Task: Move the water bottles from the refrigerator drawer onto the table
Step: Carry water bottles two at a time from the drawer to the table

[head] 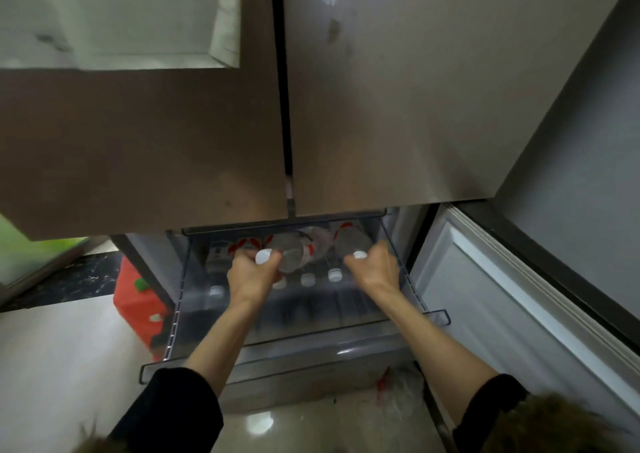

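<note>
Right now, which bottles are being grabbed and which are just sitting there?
The left hand and right hand each grip a bottle by its white-capped neck, lifted. The bottles showing caps lower in the drawer sit untouched.

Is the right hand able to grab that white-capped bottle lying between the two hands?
Probably not yet. The right hand is already closed around another bottle's neck. The white-capped bottle lies uncovered in the open drawer, so nothing else blocks it.
</note>
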`<state>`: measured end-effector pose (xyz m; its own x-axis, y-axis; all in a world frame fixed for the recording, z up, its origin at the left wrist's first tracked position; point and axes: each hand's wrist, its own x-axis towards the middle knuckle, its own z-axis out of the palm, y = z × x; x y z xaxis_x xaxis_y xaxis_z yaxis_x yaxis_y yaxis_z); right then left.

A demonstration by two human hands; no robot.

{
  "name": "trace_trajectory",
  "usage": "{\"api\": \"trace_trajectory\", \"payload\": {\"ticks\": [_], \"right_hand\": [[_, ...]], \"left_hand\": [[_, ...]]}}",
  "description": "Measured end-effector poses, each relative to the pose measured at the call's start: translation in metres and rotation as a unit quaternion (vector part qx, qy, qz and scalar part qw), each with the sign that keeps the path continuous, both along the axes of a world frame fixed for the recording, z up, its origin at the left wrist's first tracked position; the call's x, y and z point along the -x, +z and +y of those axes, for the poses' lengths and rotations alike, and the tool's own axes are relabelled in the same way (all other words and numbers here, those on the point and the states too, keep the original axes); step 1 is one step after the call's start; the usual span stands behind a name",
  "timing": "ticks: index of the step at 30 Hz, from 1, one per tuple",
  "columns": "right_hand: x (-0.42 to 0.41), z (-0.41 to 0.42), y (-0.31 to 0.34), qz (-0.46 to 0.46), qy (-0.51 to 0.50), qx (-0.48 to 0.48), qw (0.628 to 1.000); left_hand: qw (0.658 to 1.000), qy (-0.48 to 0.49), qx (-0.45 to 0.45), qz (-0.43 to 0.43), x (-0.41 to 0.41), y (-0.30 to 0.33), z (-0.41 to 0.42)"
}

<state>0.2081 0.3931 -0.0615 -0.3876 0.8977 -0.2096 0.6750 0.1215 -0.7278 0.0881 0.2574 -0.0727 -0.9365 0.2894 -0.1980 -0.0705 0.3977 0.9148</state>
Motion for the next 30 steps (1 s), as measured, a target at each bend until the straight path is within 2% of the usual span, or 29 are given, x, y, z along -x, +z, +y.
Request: {"api": "trace_trajectory", "payload": {"ticks": [4, 8, 13, 20, 25, 30], "right_hand": [[-0.012, -0.016, 0.019, 0.026, -0.009, -0.069, 0.997], [-0.022, -0.027, 0.029, 0.045, -0.026, -0.082, 0.995], [-0.02, -0.046, 0.033, -0.006, 0.059, -0.13, 0.99], [0.008, -0.061, 0.031, -0.042, 0.169, -0.153, 0.973], [0.023, -0.062, 0.027, -0.057, 0.217, -0.15, 0.963], [0.031, -0.059, 0.013, 0.004, 0.231, -0.12, 0.965]], "left_hand": [[0.994, -0.044, 0.059, 0.08, -0.005, 0.016, -0.026], [0.989, -0.068, 0.1, 0.089, -0.005, 0.011, -0.052], [0.966, -0.11, 0.162, 0.171, 0.001, 0.022, -0.072], [0.915, -0.168, 0.236, 0.282, 0.016, 0.033, -0.081], [0.91, -0.18, 0.229, 0.294, 0.024, 0.03, -0.076], [0.928, -0.195, 0.172, 0.267, 0.024, 0.02, -0.069]]}}
